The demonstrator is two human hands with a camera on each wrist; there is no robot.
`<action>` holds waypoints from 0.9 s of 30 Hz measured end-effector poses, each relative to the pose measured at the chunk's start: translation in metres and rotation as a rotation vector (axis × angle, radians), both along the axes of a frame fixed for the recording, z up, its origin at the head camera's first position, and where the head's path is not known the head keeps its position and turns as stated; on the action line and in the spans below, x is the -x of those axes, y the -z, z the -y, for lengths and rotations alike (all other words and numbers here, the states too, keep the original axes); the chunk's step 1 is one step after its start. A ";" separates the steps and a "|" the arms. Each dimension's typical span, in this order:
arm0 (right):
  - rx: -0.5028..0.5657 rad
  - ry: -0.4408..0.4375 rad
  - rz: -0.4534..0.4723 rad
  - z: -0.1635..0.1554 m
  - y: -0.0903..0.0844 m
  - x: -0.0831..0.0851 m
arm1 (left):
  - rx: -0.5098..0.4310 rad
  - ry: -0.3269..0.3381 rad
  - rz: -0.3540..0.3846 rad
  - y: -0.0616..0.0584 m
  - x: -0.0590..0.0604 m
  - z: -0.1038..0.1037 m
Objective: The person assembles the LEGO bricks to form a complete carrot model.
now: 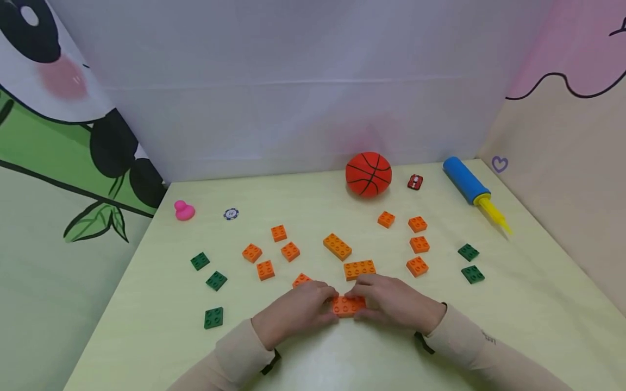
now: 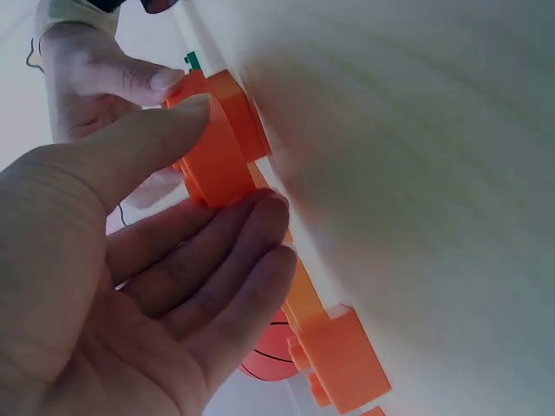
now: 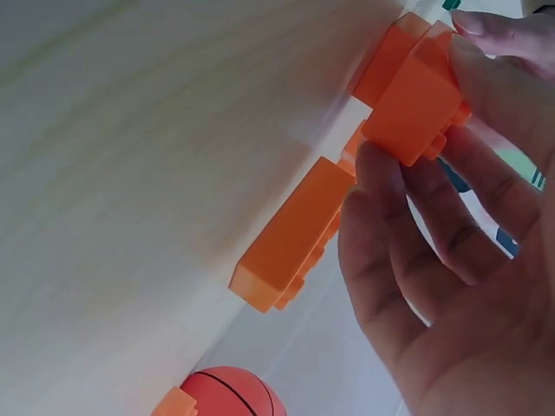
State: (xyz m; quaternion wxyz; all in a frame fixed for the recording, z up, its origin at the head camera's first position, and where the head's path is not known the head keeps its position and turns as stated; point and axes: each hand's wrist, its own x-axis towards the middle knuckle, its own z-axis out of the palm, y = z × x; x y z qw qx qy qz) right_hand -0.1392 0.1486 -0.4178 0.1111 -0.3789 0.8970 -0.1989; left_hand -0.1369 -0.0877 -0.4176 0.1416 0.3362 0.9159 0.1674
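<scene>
An orange toy building brick (image 1: 348,307) with studs on top is between my two hands near the front of the table. My left hand (image 1: 304,307) pinches its left end between thumb and fingers. My right hand (image 1: 395,301) pinches the right end. Both wrist views show the held brick (image 2: 215,160) against another orange brick (image 3: 390,59) on its table side; whether the two are joined I cannot tell. Just beyond my right fingers lies a long orange brick (image 1: 359,270). A small orange brick (image 1: 301,279) is partly hidden behind my left hand.
More small orange bricks (image 1: 265,270) and another long one (image 1: 337,246) lie farther back. Green bricks (image 1: 213,318) sit at both sides. Along the back are a pink duck-like toy (image 1: 184,210), a chip (image 1: 231,214), a basketball (image 1: 368,174), a red toy car (image 1: 415,182) and a blue-yellow pump (image 1: 467,181).
</scene>
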 end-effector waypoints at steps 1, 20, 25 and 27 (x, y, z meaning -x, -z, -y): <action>0.002 -0.006 -0.009 0.000 0.000 0.000 | 0.003 -0.002 0.001 0.000 -0.001 -0.001; -0.065 0.051 -0.170 -0.008 -0.001 0.032 | -0.021 -0.022 0.010 0.004 -0.004 -0.005; -0.068 0.060 -0.180 -0.003 0.005 0.038 | -0.031 -0.015 0.001 0.002 -0.001 -0.004; -0.072 0.071 -0.169 0.000 0.006 0.042 | -0.040 -0.019 -0.005 0.001 0.001 -0.003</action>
